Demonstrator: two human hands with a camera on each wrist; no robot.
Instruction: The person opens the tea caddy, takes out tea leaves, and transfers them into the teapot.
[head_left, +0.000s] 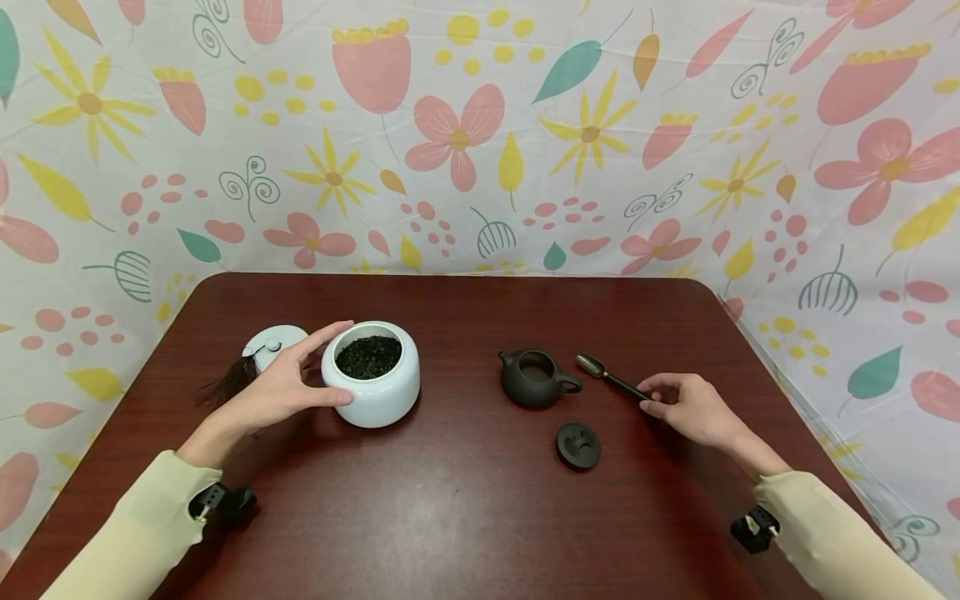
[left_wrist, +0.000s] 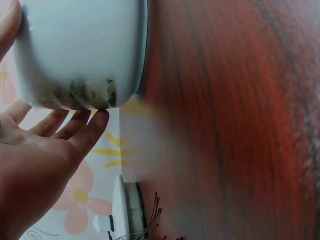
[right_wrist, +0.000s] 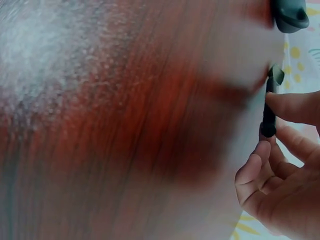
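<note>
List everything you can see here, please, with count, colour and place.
Jar: one, white, table's left half
Leaves: one heap, dark green, in jar
Jar lid: one, white, left of jar
Tassel: one, dark brown, by jar lid
Teapot: one, black, right of centre
Teapot lid: one, black, in front of teapot
Scoop: one, dark, right of teapot
Table: one, reddish-brown, underneath
Patterned cloth: one backdrop, mainly white, behind table
Left hand: one, fingers gripping jar
Right hand: one, fingers pinching scoop
Sleeves: two, cream, on forearms
Wrist devices: two, black, at wrists

Staged tabletop set, room type unclear, flower-print cloth (head_left: 465, 208) behind 1 reddish-brown table (head_left: 450, 517)
</note>
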